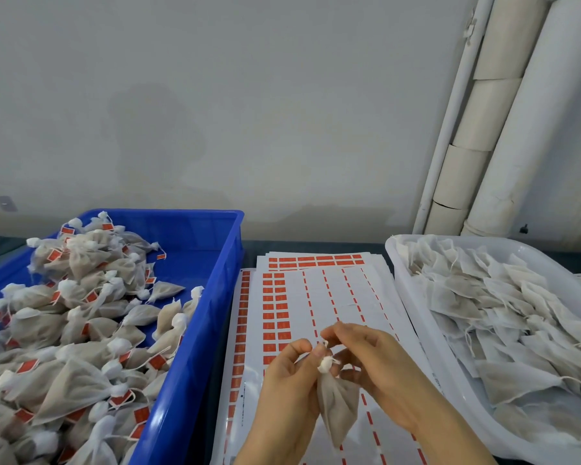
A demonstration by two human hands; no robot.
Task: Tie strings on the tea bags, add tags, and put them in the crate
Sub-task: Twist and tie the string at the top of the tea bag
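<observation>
Dark table point(316, 246), blue crate point(195, 330), tag sheets point(332, 290), white tray point(416, 297)

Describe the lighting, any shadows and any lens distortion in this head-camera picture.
Head view: soft, even light, no harsh glare; a faint grey shadow on the wall above the blue crate; wide-angle bending leans the pipes at right; left hand, right hand and tea bag look slightly soft.

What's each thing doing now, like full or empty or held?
tea bag: held upright, neck bunched, no tag showing.
left hand: pinches the bag's neck.
right hand: pinches the bag's top.
blue crate: partly filled with tagged bags.
white tray: heaped with untied bags.
tag sheet: many tags gone, some left.
</observation>
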